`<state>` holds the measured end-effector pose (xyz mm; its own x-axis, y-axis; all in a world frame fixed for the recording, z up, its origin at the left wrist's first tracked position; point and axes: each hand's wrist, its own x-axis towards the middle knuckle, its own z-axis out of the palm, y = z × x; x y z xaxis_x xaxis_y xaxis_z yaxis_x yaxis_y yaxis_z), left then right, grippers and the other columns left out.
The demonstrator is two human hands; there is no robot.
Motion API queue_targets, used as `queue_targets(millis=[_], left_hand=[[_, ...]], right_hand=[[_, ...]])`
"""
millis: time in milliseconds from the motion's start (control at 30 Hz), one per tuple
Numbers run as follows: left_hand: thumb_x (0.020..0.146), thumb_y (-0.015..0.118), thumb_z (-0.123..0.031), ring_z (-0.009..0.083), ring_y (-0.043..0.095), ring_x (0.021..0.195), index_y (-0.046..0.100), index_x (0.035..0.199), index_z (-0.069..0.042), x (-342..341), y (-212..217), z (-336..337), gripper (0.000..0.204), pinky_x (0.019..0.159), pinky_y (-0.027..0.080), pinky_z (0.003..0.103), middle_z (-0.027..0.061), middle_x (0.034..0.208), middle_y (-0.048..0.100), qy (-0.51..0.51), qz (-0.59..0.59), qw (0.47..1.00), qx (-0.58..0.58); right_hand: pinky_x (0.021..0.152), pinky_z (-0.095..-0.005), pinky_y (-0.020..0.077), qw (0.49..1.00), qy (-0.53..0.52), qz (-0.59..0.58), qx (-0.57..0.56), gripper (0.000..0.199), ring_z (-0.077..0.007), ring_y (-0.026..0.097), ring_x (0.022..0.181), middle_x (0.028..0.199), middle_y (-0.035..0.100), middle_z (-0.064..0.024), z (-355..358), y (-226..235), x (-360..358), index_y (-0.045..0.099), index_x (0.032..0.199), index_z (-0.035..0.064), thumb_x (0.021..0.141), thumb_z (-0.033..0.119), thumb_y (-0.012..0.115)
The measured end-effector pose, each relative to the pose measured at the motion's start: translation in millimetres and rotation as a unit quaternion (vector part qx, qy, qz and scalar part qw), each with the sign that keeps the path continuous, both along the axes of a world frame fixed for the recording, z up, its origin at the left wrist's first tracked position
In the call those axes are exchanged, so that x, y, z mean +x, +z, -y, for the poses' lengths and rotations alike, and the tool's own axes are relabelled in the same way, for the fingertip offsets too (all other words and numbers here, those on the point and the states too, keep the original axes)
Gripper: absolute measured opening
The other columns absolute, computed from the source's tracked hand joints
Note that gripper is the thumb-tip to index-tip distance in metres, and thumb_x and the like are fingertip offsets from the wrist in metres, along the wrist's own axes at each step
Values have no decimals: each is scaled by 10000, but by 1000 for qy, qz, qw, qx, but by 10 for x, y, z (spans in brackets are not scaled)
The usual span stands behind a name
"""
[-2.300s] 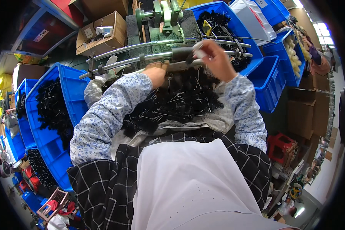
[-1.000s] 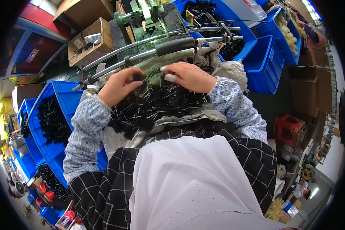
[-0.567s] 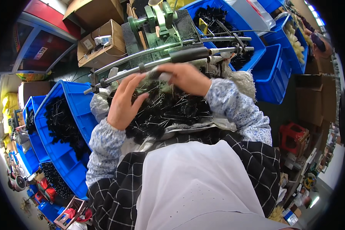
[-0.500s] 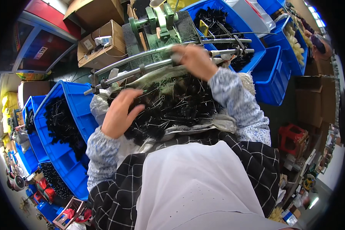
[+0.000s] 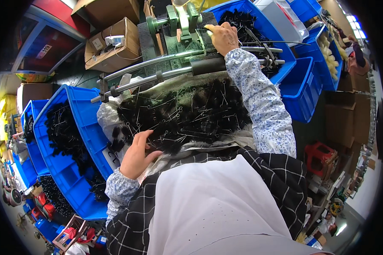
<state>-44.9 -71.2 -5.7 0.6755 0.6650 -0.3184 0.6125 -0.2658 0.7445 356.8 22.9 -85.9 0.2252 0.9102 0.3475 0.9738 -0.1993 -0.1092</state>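
Across my lap lies a pile of small black brushes (image 5: 174, 114) with twisted wire stems ending in loops. My left hand (image 5: 136, 157) is at the pile's near left edge, thumb and fingers apart, with nothing seen in it. My right hand (image 5: 224, 38) reaches past two metal rails (image 5: 144, 81) to the green machine (image 5: 184, 23). Its fingers are closed beside a thin pale metal frame (image 5: 202, 42) and some dark bristles; what they hold is too small to tell. A dark sleeve (image 5: 208, 66) sits on the nearer rail, under my right forearm.
Blue bins (image 5: 83, 119) at left hold black brushes; another blue bin (image 5: 281, 36) of them stands at far right, with a smaller blue bin (image 5: 304, 89) nearby. A cardboard box (image 5: 112, 44) stands left of the machine. A red stool (image 5: 320, 159) is at right.
My right hand has moved forward from the rails to the machine, and the dark sleeve now shows on the rail. My left hand has drawn back toward me from above the brushes.
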Motion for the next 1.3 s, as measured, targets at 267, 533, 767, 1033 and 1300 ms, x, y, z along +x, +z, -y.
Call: queue_targets(millis=[267, 533, 767, 1033, 1300], left_hand=[[855, 565, -88, 239, 630, 852, 535, 1070, 0, -126, -265, 78, 234, 744, 489, 307, 140, 944, 622, 2, 8, 991, -131], [838, 543, -18, 240, 596, 780, 605, 914, -2, -121, -313, 149, 99, 696, 473, 310, 124, 852, 616, 79, 60, 994, -36], [870, 545, -106, 280, 576, 753, 561, 909, 3, 198, -328, -154, 117, 690, 454, 316, 125, 819, 603, 42, 123, 991, 27], [914, 510, -208, 304, 592, 781, 505, 989, 4, 237, -467, -256, 225, 709, 456, 340, 175, 839, 591, 49, 36, 996, -63], [908, 507, -309, 316, 579, 713, 537, 1026, -41, 194, -216, -215, 294, 620, 462, 345, 136, 819, 568, 118, 27, 986, 115]], right_hand=[[780, -356, 370, 999, 43, 15, 25, 245, -190, 527, 832, 773, 597, -25, -16, 5, -1, 658, 1043, 219, 813, 197, 575], [822, -362, 338, 999, 37, 11, 8, 284, -186, 506, 875, 849, 628, -19, -25, -14, -6, 652, 1063, 236, 806, 147, 570], [1007, -434, 217, 993, 31, 38, -110, 339, -234, 381, 1225, 1204, 557, -53, -198, -114, 97, 539, 1213, 248, 881, 263, 477], [883, -410, 318, 995, -80, 41, -38, 441, -227, 453, 1069, 1071, 582, -47, 132, 2, 39, 556, 1162, 102, 783, 324, 598], [798, -416, 378, 999, -38, -2, 24, 296, -236, 553, 985, 938, 641, -43, -14, -75, -198, 619, 1025, 96, 759, 219, 577]])
